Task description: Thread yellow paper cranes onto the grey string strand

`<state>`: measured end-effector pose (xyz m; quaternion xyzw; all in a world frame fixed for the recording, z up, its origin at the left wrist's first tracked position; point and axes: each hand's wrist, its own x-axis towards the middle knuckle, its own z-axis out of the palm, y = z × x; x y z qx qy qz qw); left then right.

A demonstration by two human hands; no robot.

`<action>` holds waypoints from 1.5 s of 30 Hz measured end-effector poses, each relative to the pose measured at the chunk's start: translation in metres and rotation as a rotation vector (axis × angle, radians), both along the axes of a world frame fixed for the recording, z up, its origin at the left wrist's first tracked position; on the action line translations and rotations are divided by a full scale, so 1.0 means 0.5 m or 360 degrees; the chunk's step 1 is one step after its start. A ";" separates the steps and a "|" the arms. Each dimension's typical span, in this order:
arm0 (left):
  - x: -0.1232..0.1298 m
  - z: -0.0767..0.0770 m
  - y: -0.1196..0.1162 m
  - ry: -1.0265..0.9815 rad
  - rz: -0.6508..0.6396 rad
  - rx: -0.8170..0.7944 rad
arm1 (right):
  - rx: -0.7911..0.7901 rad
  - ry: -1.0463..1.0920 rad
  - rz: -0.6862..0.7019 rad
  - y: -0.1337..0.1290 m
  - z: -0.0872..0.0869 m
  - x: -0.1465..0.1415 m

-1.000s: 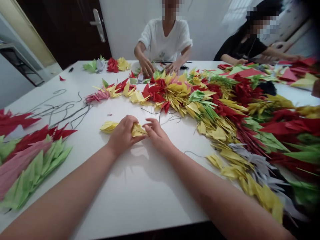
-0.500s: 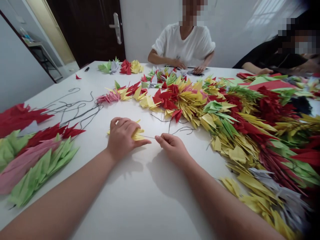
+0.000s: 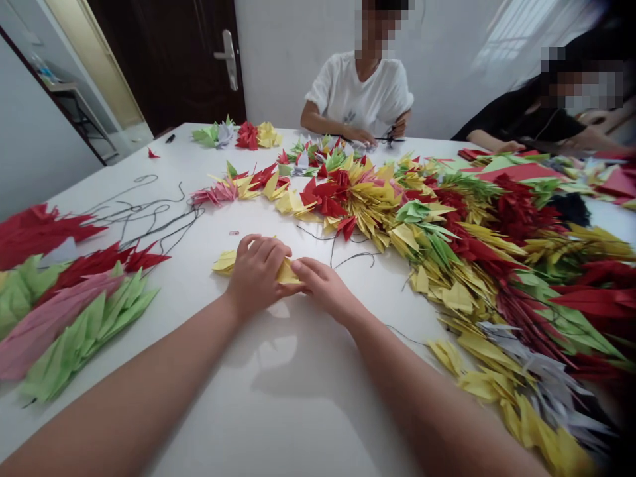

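Near the middle of the white table (image 3: 218, 424), my left hand (image 3: 259, 275) is closed over a small bunch of yellow folded paper (image 3: 226, 262), which sticks out on both sides of it. My right hand (image 3: 325, 288) meets it from the right, its thumb and fingers closed on the right end of the same yellow paper. Both hands' fingertips touch or nearly touch. The dark string beside the paper cannot be made out between the fingers.
Red, pink and green folded-paper strands (image 3: 92, 324) lie at the left, with loose dark strings (image 3: 159, 212) behind them. A large pile of coloured paper strands (image 3: 447, 252) fills the right. Two people sit across the table, one in a white shirt (image 3: 360, 93).
My right hand has moved in to the yellow paper, where before it pulled a dark string out to the right. My left hand has shifted slightly right and closed further over the paper.
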<state>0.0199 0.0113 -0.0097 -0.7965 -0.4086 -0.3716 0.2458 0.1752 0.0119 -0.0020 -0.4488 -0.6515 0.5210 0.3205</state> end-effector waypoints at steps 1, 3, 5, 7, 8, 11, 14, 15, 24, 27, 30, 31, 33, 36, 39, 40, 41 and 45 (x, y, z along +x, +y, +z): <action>0.002 -0.001 -0.001 0.0009 -0.0003 -0.0005 | -0.0028 -0.0030 0.0058 0.000 0.002 -0.002; 0.004 -0.003 -0.003 0.0031 0.0005 -0.0031 | -0.0096 -0.0072 0.0139 0.000 0.005 -0.003; 0.001 -0.002 -0.007 0.0047 0.0019 -0.0106 | -0.0143 -0.0064 0.0133 0.000 0.007 0.001; -0.010 0.004 -0.014 0.0047 -0.0013 -0.0195 | -0.0163 -0.0015 0.0082 0.001 0.004 0.008; -0.019 0.009 -0.018 0.0032 -0.0031 -0.0223 | -0.0166 0.0011 0.0053 0.002 0.001 0.012; -0.056 0.022 -0.026 -0.0154 0.0065 -0.0227 | -0.0162 0.0077 -0.0006 0.007 -0.008 0.026; -0.091 0.022 -0.022 -0.0288 0.0221 -0.0459 | -0.0140 0.0149 -0.0076 0.014 -0.014 0.038; -0.099 0.019 -0.018 -0.0280 0.0210 -0.0605 | -0.0129 0.0181 -0.0094 0.016 -0.015 0.040; -0.084 0.007 -0.005 -0.0421 0.0092 -0.1144 | 0.0034 0.0115 -0.0127 0.013 -0.018 0.040; -0.080 0.006 -0.004 -0.0440 0.0070 -0.1179 | 0.0007 0.0160 -0.0124 0.011 -0.014 0.038; -0.086 0.001 0.000 -0.0471 0.0016 -0.1174 | -0.0095 0.0295 -0.0193 0.013 -0.012 0.039; -0.088 -0.001 0.001 -0.0487 0.0011 -0.1155 | -0.0134 0.0347 -0.0227 0.014 -0.011 0.039; -0.093 -0.005 0.004 -0.0493 -0.0008 -0.1118 | -0.0198 0.0453 -0.0287 0.018 -0.011 0.039; -0.095 -0.006 0.005 -0.0468 -0.0064 -0.1078 | -0.0253 0.0562 -0.0339 0.021 -0.010 0.038; -0.093 -0.005 0.003 -0.0493 -0.0088 -0.1053 | -0.0263 0.0555 -0.0405 0.023 -0.011 0.034; -0.092 -0.004 0.002 -0.0512 -0.0086 -0.1061 | -0.0253 0.0543 -0.0432 0.023 -0.012 0.033; -0.092 -0.003 0.002 -0.0525 -0.0088 -0.1075 | -0.0242 0.0533 -0.0449 0.023 -0.012 0.032; -0.091 -0.002 0.000 -0.0518 -0.0093 -0.1123 | -0.0190 0.0583 -0.0408 0.023 -0.016 0.035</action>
